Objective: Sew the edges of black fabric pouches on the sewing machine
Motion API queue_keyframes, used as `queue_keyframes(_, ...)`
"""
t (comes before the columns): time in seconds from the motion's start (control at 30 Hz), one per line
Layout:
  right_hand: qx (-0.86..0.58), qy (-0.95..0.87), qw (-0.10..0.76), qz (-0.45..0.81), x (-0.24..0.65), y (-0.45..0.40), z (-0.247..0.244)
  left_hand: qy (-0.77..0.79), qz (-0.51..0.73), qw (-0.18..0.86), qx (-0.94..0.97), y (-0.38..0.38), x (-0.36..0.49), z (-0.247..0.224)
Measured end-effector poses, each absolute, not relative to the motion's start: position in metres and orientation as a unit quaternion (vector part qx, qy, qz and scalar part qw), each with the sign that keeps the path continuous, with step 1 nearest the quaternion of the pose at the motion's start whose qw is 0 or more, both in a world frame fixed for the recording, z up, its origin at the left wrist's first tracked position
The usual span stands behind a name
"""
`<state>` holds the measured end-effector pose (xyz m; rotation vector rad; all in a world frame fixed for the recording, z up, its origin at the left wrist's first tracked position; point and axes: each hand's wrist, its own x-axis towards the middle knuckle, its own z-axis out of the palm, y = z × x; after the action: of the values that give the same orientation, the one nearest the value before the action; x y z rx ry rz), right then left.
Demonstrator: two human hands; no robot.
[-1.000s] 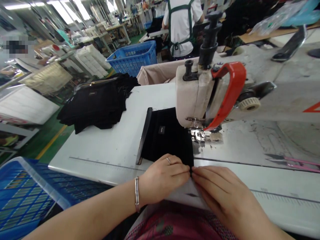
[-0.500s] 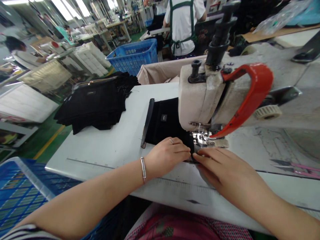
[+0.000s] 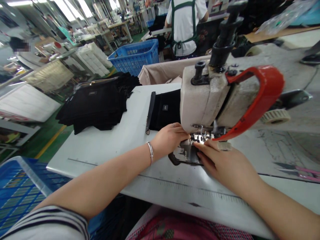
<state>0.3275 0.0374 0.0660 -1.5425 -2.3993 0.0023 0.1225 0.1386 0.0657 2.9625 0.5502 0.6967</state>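
Observation:
A sewing machine (image 3: 200,100) with a red curved guard (image 3: 270,90) stands over a black fabric piece (image 3: 163,111), which has a small label and a dark strip along its left edge. My left hand (image 3: 171,140) lies at the fabric's near edge, its fingers together and pressing down beside the presser foot (image 3: 200,137). Just right of the foot, my right hand (image 3: 222,158) rests with fingers extended, fingertips close to the left ones. Below the foot, the metal plate (image 3: 186,155) shows bare. Part of the fabric is hidden behind the machine head.
A stack of black pieces (image 3: 97,100) lies on the white table (image 3: 112,143) at the left. Pink-handled scissors (image 3: 297,170) are at the right. Blue baskets (image 3: 136,55) stand beyond the table and at the lower left. A person in a green apron (image 3: 183,26) is behind.
The black fabric and my left hand have moved away from me, toward the back of the table. The metal plate in front of the foot has come into view. My right hand has shifted slightly.

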Motion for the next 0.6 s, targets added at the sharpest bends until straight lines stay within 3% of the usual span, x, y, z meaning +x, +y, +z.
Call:
queue_keyframes(0.2,-0.526,-0.833,0.171,0.004,0.329,0.038,0.063,0.180,0.247,0.015,0.952,0.146,0.124,0.063)
queue_keyframes(0.4,-0.527,-0.802,0.281,0.004,0.344,0.039,0.066,0.220,0.192,0.024,0.956,0.144,0.120,0.063)
queue_keyframes(0.6,-0.558,-0.803,0.207,-0.011,0.348,0.043,0.069,0.270,0.131,0.040,0.953,0.126,0.121,0.079)
